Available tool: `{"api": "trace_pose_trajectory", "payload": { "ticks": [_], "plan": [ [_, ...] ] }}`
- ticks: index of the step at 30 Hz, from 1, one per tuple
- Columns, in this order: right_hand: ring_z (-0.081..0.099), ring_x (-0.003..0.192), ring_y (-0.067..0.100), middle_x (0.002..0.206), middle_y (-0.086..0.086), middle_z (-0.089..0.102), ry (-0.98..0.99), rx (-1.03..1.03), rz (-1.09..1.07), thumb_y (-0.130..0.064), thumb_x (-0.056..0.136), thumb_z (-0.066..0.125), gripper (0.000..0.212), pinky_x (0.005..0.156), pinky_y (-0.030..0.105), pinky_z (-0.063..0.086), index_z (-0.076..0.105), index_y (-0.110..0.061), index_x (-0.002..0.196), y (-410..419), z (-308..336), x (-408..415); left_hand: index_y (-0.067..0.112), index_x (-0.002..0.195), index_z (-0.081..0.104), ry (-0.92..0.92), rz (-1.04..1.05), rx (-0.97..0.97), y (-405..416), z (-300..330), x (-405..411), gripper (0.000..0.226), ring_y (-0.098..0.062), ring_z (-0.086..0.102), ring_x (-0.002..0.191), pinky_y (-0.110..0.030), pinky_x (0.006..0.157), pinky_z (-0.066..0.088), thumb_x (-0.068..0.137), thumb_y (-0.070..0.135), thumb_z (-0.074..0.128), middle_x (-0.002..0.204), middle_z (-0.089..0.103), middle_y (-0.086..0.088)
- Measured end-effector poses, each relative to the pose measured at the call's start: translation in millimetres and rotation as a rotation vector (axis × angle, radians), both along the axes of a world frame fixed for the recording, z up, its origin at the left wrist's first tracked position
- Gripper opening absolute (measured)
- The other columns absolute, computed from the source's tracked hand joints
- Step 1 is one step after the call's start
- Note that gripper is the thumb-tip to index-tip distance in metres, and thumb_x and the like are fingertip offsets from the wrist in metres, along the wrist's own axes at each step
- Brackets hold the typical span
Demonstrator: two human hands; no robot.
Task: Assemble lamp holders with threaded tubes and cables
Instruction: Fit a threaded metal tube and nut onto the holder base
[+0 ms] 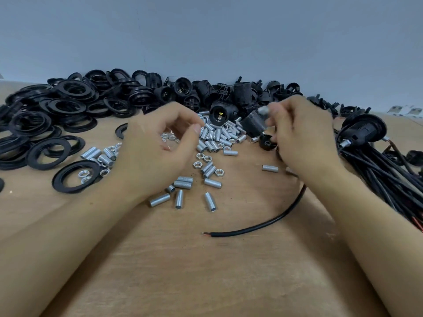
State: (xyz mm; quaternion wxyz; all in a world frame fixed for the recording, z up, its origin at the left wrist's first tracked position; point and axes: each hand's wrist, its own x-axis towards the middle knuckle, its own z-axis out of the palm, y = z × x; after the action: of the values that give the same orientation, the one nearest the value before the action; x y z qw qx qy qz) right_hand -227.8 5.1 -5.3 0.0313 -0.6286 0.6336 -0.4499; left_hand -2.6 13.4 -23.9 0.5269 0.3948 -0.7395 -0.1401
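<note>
Brown wooden tabletop (206, 271) fills the lower frame, plain grey wall behind. Right hand (304, 136), right of centre, fingers curled, pinches a short silver threaded metal tube (263, 110) at its fingertips; the tube is motion-blurred, held just above a black ribbed plastic lamp holder (254, 125) that sits tilted against the hand. Whether the tube touches the holder, cannot tell. A small black domed plastic cap (267, 143) lies just below the holder, beside the right fingers. A black sheathed cable (263, 223) runs out from under the right wrist and curves down to centre frame, bare wire end on the table. Left hand (158, 147), centre left, hovers over loose silver tubes and hex nuts (206, 143), fingers loosely curled, thumb near forefinger; whether it grasps anything, cannot tell. Heap of flat black plastic rings (52, 115) at upper left; pile of black lamp holder bodies (206, 92) along the wall; bundle of black cables with a finished holder (364, 130) at right edge.
</note>
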Motion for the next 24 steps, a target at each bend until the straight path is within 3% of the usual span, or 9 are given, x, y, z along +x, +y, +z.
{"api": "trace_pose_trajectory", "payload": {
  "ticks": [3, 8, 11, 15, 18, 21, 24],
  "plan": [
    [0.060, 0.075, 0.028, 0.079, 0.006, 0.064, 0.162, 0.065, -0.191, -0.037, 0.101, 0.045, 0.029, 0.069, 0.043, 0.049, 0.062, -0.014, 0.098, -7.4, -0.8, -27.9, 0.028, 0.092, 0.066, -0.001, -0.006, 0.020, -0.7, -1.3, -0.6, 0.015, -0.012, 0.063, 0.076, -0.035, 0.065, 0.046, 0.092, 0.013, 0.063, 0.074, 0.068, 0.005],
    [0.057, 0.080, 0.032, 0.081, 0.010, 0.062, 0.324, 0.302, -0.142, -0.032, 0.101, 0.047, 0.029, 0.065, 0.039, 0.045, 0.061, -0.009, 0.090, -13.1, -9.7, -29.3, 0.029, 0.094, 0.067, -0.003, -0.004, 0.046, -4.2, -1.3, 1.2, 0.016, -0.009, 0.062, 0.075, -0.034, 0.064, 0.049, 0.093, 0.013, 0.064, 0.072, 0.069, 0.005],
    [0.057, 0.082, 0.031, 0.084, 0.012, 0.063, 0.306, 0.317, -0.108, -0.031, 0.101, 0.047, 0.028, 0.070, 0.042, 0.048, 0.060, -0.008, 0.089, -13.6, -9.6, -26.1, 0.031, 0.093, 0.066, -0.018, -0.011, 0.053, -4.8, -2.8, 1.0, 0.019, -0.008, 0.062, 0.073, -0.022, 0.058, 0.047, 0.093, 0.012, 0.064, 0.070, 0.068, 0.006],
    [0.055, 0.074, 0.023, 0.081, 0.004, 0.062, 0.184, 0.183, -0.062, -0.034, 0.101, 0.046, 0.025, 0.065, 0.038, 0.046, 0.058, -0.014, 0.091, -10.1, -5.0, -21.3, 0.027, 0.094, 0.067, -0.035, -0.023, 0.056, -4.9, -3.1, 1.3, 0.017, -0.008, 0.063, 0.071, -0.007, 0.062, 0.042, 0.093, 0.011, 0.064, 0.069, 0.068, 0.006],
    [0.053, 0.073, 0.018, 0.082, 0.001, 0.060, 0.280, 0.216, 0.052, -0.035, 0.101, 0.048, 0.023, 0.061, 0.033, 0.040, 0.061, -0.018, 0.093, -7.2, -3.5, -11.5, 0.027, 0.095, 0.067, -0.038, -0.062, 0.064, -4.0, -3.3, 0.4, 0.016, -0.017, 0.063, 0.064, -0.021, 0.050, 0.045, 0.094, 0.012, 0.063, 0.073, 0.069, 0.006],
    [0.052, 0.100, 0.022, 0.110, 0.003, 0.055, 0.407, 0.365, 0.138, -0.031, 0.100, 0.050, 0.022, 0.085, 0.038, 0.044, 0.065, -0.015, 0.098, -6.9, -6.1, -7.4, 0.027, 0.096, 0.067, -0.045, -0.089, 0.071, -3.3, -3.8, -0.1, 0.015, -0.031, 0.062, 0.055, -0.043, 0.055, 0.045, 0.094, 0.013, 0.063, 0.075, 0.070, 0.005],
    [0.050, 0.099, 0.020, 0.109, 0.004, 0.054, 0.349, 0.310, 0.173, -0.026, 0.099, 0.053, 0.020, 0.084, 0.030, 0.038, 0.066, -0.011, 0.095, -6.9, -7.1, -5.8, 0.026, 0.096, 0.067, -0.052, -0.093, 0.067, -3.8, -4.2, 0.8, 0.014, -0.033, 0.062, 0.055, -0.045, 0.057, 0.045, 0.094, 0.013, 0.063, 0.074, 0.070, 0.005]
  ]
}}
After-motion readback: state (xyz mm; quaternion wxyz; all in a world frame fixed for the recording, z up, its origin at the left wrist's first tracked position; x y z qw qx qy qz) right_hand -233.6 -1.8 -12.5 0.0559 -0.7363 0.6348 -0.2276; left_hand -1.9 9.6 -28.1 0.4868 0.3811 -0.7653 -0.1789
